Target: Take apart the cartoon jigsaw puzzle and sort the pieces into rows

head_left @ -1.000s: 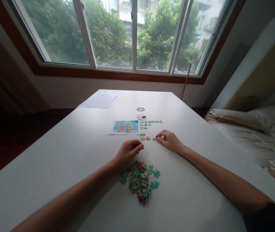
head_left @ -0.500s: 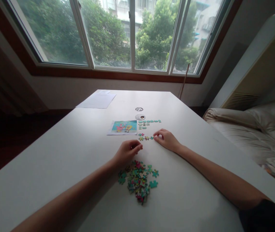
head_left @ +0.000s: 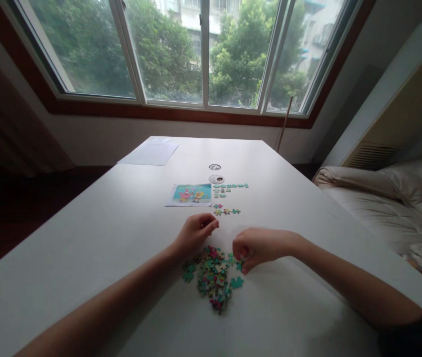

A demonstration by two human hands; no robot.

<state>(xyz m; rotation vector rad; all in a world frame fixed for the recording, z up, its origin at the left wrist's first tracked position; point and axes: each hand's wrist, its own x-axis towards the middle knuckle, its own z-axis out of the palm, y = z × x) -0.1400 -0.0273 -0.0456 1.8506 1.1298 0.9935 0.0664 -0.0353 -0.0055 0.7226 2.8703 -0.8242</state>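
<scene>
A heap of small jigsaw puzzle pieces (head_left: 214, 280), mostly green with some pink and yellow, lies on the white table in front of me. At its right edge my right hand (head_left: 261, 246) reaches down, thumb and curled fingers closed around a teal puzzle piece (head_left: 239, 266) that is partly covered. My left hand (head_left: 196, 230) rests just beyond the heap, its fingers curled in toward the thumb; whatever may be inside is hidden. Past both hands are short rows of puzzle pieces (head_left: 227, 211), beside a cartoon picture sheet (head_left: 191, 194).
Two round black-and-white items (head_left: 216, 179) lie behind the rows. White paper (head_left: 149, 152) sits at the table's far left corner. A pale cushioned seat (head_left: 385, 198) stands to the right, and a wide window is beyond the table (head_left: 95, 238).
My right hand has come back from the end of the nearest row to the heap's right edge, leaving a piece in that row. My left hand stays in about the same place.
</scene>
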